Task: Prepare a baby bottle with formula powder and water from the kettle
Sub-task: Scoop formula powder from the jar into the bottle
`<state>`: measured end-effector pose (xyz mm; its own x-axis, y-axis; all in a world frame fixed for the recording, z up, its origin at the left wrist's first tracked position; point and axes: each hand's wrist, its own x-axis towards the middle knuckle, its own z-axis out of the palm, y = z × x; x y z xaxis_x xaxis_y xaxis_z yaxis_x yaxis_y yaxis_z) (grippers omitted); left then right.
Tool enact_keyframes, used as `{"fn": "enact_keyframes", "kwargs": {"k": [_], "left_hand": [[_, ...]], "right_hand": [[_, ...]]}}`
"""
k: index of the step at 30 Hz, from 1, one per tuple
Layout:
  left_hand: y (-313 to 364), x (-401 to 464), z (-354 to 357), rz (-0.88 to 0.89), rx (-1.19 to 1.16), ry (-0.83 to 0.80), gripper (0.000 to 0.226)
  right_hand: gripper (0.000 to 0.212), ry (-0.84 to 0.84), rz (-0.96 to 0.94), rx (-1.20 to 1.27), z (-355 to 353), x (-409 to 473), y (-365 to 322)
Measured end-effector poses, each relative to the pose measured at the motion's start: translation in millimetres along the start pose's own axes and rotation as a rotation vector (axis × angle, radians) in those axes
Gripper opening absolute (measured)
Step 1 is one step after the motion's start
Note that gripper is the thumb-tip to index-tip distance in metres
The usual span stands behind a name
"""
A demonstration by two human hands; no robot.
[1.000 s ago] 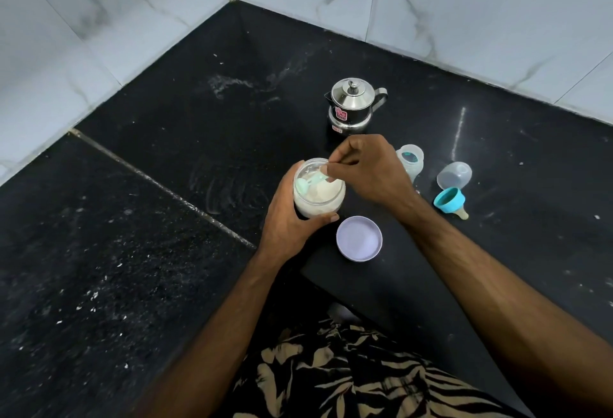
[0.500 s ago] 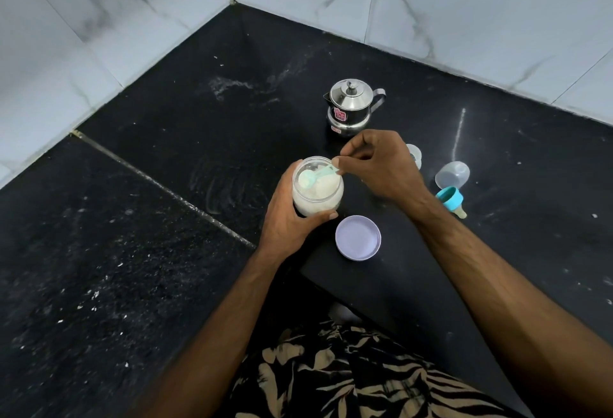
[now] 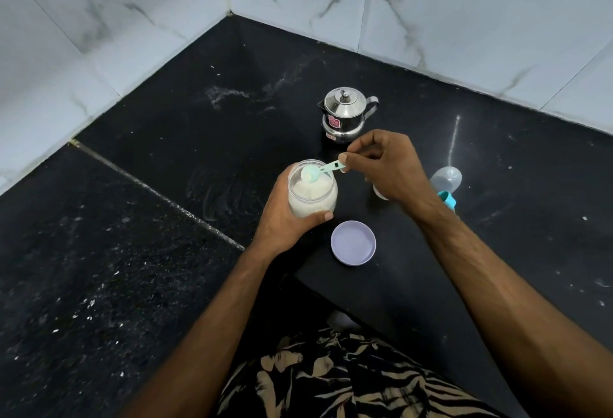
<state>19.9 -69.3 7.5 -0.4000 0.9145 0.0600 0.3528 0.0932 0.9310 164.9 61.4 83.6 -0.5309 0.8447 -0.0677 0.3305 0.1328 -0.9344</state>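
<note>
The left hand (image 3: 285, 218) grips the powder jar (image 3: 312, 190) on the black counter (image 3: 166, 139), fingers curled round its side. The right hand (image 3: 386, 165) pinches the handle of a pale green scoop (image 3: 316, 173), whose bowl sits over the jar's open mouth. The lilac lid (image 3: 353, 243) lies just beside the jar. The steel kettle (image 3: 345, 115) stands behind. The bottle is mostly hidden under the right wrist; its clear cap (image 3: 447, 179) and teal collar (image 3: 447, 199) lie to the right.

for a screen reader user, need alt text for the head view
A left hand grips a clear jar of white powder while the right hand pinches a pale green plastic scoop at its mouth, on a black counter near a steel kettle.
</note>
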Motion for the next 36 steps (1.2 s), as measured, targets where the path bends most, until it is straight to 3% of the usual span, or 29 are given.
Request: {"fn": "enact_keyframes", "kwargs": {"k": [5,13,21,26,36], "left_hand": [[9,3,-3,-0.072,0.035,0.054,0.108],[42,4,6,0.08,0.09,0.198,0.089],[72,4,39,0.209,0.05,0.171,0.079],[70,9,62,0.158,0.017,0.091,0.083],[50,31,118,-0.077,-0.074,0.098,0.093]], "right_hand": [[0.014,0.027,-0.021,0.067,-16,1,-1],[0.014,0.115,-0.039,0.116,-41,-5,3],[0.015,0.203,-0.023,0.128,-70,-11,14],[0.017,0.261,0.001,0.101,-85,-14,24],[0.015,0.298,-0.001,0.061,-106,-12,37]]}}
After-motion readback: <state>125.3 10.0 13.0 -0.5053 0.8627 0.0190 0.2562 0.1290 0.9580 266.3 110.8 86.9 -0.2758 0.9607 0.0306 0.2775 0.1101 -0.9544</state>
